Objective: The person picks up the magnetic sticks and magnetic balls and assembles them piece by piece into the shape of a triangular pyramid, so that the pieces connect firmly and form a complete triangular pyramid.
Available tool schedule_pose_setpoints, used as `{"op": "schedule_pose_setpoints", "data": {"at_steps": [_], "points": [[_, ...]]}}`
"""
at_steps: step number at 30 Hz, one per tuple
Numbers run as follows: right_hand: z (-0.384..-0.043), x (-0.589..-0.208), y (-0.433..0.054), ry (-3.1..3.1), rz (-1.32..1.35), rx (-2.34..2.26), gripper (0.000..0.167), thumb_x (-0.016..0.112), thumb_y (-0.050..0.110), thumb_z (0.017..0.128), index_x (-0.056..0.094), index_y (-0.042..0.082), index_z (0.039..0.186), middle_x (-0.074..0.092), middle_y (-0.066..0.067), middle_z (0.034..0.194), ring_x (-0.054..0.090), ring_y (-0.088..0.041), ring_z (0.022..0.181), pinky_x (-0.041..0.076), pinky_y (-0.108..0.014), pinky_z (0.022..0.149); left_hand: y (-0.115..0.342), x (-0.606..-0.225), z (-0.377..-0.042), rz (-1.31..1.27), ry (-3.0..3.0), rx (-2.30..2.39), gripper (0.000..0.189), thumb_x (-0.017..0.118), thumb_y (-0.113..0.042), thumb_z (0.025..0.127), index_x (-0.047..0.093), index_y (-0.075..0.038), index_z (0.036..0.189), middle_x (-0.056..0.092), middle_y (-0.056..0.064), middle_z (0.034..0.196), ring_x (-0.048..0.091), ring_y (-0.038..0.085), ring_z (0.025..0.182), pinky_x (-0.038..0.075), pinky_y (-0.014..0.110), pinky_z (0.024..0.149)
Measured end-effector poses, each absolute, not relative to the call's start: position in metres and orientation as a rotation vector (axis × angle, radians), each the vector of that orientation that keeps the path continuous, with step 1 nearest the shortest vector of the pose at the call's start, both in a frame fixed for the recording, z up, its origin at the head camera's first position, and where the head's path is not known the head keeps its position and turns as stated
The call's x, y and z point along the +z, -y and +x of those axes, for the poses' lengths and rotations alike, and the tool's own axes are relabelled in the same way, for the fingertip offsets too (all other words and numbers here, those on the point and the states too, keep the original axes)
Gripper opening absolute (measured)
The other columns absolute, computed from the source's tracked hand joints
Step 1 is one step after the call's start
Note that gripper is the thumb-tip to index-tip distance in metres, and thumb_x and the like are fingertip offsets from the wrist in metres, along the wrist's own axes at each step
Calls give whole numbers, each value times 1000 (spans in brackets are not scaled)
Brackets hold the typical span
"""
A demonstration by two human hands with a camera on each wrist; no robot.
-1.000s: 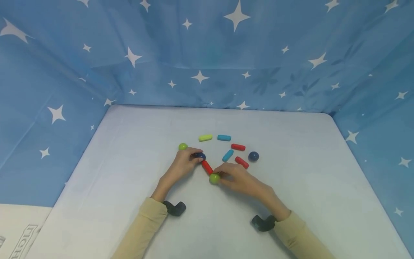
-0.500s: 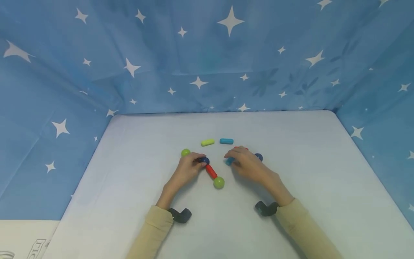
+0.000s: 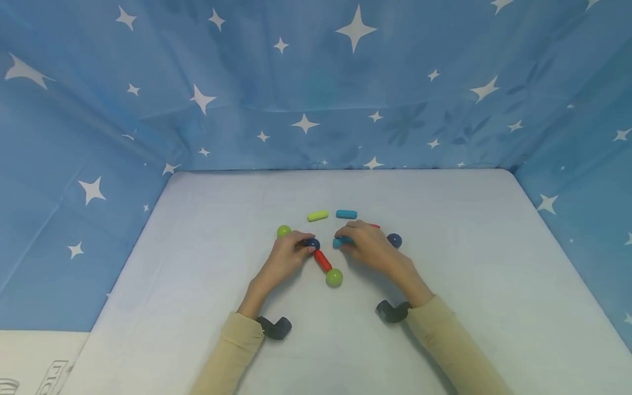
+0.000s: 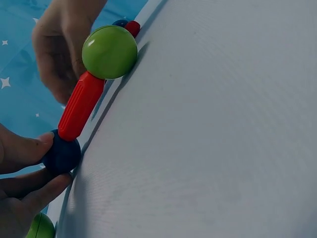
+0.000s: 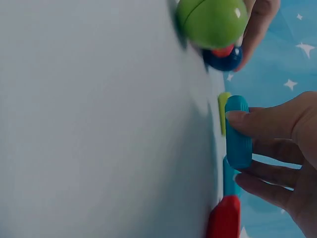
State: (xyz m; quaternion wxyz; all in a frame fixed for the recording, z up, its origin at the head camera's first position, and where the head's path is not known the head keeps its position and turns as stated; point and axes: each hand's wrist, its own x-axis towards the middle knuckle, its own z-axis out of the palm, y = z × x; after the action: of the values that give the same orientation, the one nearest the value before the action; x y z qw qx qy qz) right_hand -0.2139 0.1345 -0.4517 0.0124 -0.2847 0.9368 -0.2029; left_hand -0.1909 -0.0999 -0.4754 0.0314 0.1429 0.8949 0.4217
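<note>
My left hand (image 3: pixel 283 260) pinches a dark blue ball (image 4: pixel 62 153) between thumb and fingers. A red rod (image 4: pixel 81 106) is joined to that ball, and a green ball (image 4: pixel 110 52) sits on the rod's other end, nearest me in the head view. Just right of them, my right hand (image 3: pixel 370 247) holds a blue rod (image 5: pixel 238 131) with the thumb across it and fingers behind. One end of this rod points toward the dark blue ball, with a gap between them. Another green ball (image 3: pixel 283 231) shows past the left fingers.
Farther back on the white table (image 3: pixel 222 208) lie a yellow-green rod (image 3: pixel 317 215) and a second blue rod (image 3: pixel 346 214). A red rod (image 5: pixel 225 218) is partly hidden by the right hand. A loose dark blue ball (image 3: pixel 394 240) is beside it. A starry blue curtain (image 3: pixel 316 82) surrounds the table.
The right hand left the near green ball, reached over to the blue rod and took it. It then brought the rod left, toward the dark blue ball. The left hand keeps its hold.
</note>
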Motion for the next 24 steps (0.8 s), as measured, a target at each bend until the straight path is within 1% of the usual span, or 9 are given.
{"op": "schedule_pose_setpoints", "data": {"at_steps": [7,12,15,19,22,24], "points": [[-216,-447,-114,-2857,-947,-644,25,78,9,91,78,8,116,75,-4,107,70,-21,104,59,-37,94,102,-473,-190,449,-2746,1314,32,73,-6,94,70,1,125,72,16,117,70,29,108,58,43,96],[-216,-450,-110,-2835,-954,-637,26,78,8,91,77,7,116,75,-4,107,69,-21,104,59,-36,95,101,-472,-190,457,-2741,1322,32,73,-5,94,69,2,125,72,16,118,70,29,108,58,43,96],[-216,-450,-116,-2838,-949,-654,25,77,7,92,77,6,117,75,-5,109,70,-23,108,58,-38,97,99,-474,-189,452,-2745,1322,32,73,-6,94,69,1,125,72,15,118,70,28,107,58,42,95],[-218,-440,-131,-2845,-917,-709,26,74,6,94,75,4,119,74,-9,118,67,-28,119,55,-46,103,100,-475,-189,412,-2755,1314,31,74,-6,93,70,-1,124,73,12,116,70,26,106,58,41,94],[-222,-430,-146,-2845,-849,-763,29,72,6,94,72,3,123,73,-12,119,66,-31,115,56,-50,100,101,-473,-189,393,-2745,1326,31,75,-5,93,71,-2,123,74,12,115,71,24,106,59,40,93],[-226,-423,-156,-2840,-780,-797,31,72,6,95,72,3,125,73,-14,119,66,-31,109,57,-49,96,101,-472,-191,398,-2735,1338,31,75,-5,93,71,-2,123,74,12,115,71,25,106,59,40,93]]}}
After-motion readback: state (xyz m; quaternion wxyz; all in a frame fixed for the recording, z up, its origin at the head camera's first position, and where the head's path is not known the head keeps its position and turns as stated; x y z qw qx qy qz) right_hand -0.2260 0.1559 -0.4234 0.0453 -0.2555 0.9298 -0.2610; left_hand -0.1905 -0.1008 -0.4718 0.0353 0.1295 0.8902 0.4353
